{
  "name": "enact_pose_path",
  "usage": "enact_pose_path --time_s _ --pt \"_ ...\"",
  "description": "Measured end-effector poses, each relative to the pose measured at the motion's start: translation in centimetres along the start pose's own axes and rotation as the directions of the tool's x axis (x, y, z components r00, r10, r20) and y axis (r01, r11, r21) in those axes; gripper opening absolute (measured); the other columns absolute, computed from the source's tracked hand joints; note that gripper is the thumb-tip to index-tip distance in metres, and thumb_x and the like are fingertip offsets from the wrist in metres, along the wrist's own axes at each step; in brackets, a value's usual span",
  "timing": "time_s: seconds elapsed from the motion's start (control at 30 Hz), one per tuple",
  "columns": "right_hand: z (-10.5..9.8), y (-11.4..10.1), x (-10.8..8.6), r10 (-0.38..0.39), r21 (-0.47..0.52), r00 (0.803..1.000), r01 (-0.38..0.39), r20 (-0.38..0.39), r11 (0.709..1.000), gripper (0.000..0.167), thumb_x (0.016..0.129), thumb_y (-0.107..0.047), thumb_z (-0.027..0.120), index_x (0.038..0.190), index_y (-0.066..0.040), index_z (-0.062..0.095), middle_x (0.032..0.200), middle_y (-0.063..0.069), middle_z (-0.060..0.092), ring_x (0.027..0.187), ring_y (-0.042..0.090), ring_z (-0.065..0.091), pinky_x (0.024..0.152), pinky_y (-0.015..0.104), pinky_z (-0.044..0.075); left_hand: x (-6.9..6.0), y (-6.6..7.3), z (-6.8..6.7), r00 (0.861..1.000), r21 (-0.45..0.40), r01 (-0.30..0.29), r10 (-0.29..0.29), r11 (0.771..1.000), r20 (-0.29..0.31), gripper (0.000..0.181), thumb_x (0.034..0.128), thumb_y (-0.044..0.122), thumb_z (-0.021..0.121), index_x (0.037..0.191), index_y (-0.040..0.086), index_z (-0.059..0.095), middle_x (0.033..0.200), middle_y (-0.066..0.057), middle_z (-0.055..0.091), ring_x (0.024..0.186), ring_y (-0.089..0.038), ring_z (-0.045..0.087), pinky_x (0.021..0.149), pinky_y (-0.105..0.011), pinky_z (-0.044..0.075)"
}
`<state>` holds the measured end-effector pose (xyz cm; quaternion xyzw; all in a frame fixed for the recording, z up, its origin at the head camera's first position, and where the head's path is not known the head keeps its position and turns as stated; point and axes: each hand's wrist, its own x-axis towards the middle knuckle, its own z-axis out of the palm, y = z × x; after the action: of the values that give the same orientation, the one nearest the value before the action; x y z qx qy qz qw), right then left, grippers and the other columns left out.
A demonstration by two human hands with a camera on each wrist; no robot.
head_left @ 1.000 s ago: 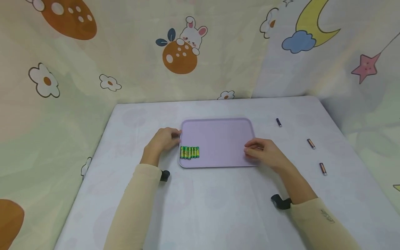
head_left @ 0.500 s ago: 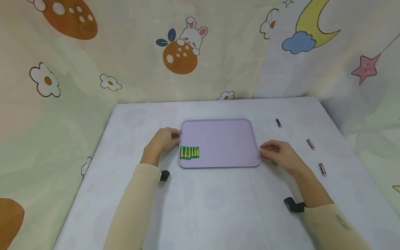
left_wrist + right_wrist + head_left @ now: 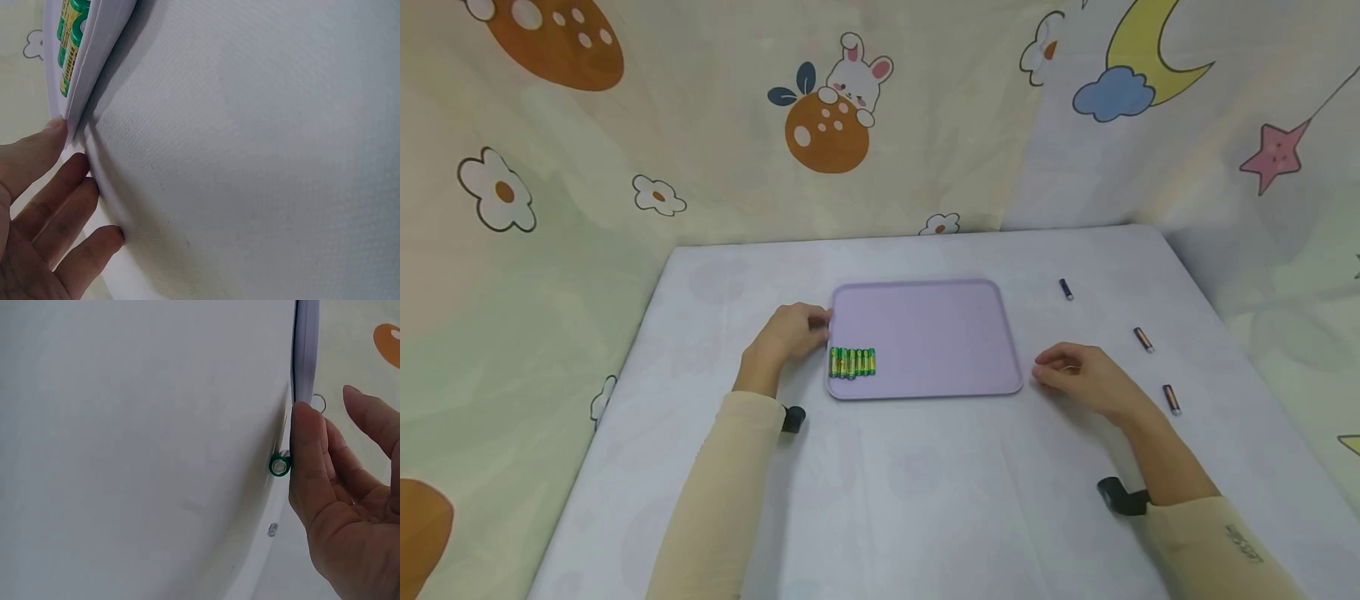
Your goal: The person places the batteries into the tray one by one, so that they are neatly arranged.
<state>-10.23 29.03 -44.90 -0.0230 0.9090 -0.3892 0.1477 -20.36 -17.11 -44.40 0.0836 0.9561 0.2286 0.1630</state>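
A pale purple tray (image 3: 928,333) lies on the table. Several green-and-yellow batteries (image 3: 852,362) form a row in its near left corner. At the tray's left edge is my left hand (image 3: 790,333); in the left wrist view its thumb touches the rim and the other fingers reach down at the table. To the right of the tray, my right hand (image 3: 1086,379) hovers low with thumb and fingers spread apart. The right wrist view shows the end of a green battery (image 3: 279,465) beside those fingers; in the head view the hand hides it.
Three dark batteries lie apart on the right: a far one (image 3: 1066,289), a copper-banded one (image 3: 1143,339) and a nearer one (image 3: 1172,399). A patterned cloth (image 3: 715,125) hangs behind the white-covered table (image 3: 925,483).
My right hand has moved rightward from over the tray to the table beside it. The left hand stays at the tray's left edge. A green battery glimpsed under the right hand is now hidden.
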Motion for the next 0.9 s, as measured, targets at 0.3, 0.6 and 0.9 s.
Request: enact_pose_path --time_s 0.3,0.6,0.9 --pt "-1.7 1.4 -0.3 0.003 -0.105 0.998 -0.009 -0.057 0.994 0.045 0.099 -0.041 0.068 0.123 -0.003 0.066 0.11 0.012 0.071 0.098 0.026 0.064 0.079 0.031 0.052 0.0 0.0 -0.1 1.0 0.013 0.005 -0.006 1.0 0.007 0.047 0.1011 0.024 0.065 0.146 0.013 0.059 0.152 -0.009 0.055 0.148 -0.034 0.041 0.125 -0.05 0.031" --pt "-3.7 3.2 -0.6 0.009 -0.203 0.993 -0.033 -0.119 0.979 0.042 0.096 -0.035 0.072 0.121 -0.001 0.066 0.109 0.016 0.073 0.099 0.033 0.068 0.088 0.045 0.051 0.0 0.2 -0.2 1.0 0.0 0.008 -0.008 1.0 0.007 0.046 0.101 0.023 0.066 0.145 0.013 0.059 0.151 -0.009 0.056 0.147 -0.034 0.043 0.124 -0.05 0.032" --pt "-3.9 3.8 -0.1 0.056 -0.222 0.993 -0.078 -0.107 0.972 0.043 0.094 -0.03 0.076 0.12 0.002 0.064 0.106 0.017 0.073 0.101 0.036 0.066 0.074 0.036 0.052 0.0 0.1 -0.3 1.0 0.007 -0.002 0.002 1.0 0.007 0.045 0.1015 0.024 0.065 0.145 0.013 0.059 0.152 -0.01 0.055 0.147 -0.034 0.042 0.125 -0.05 0.031"
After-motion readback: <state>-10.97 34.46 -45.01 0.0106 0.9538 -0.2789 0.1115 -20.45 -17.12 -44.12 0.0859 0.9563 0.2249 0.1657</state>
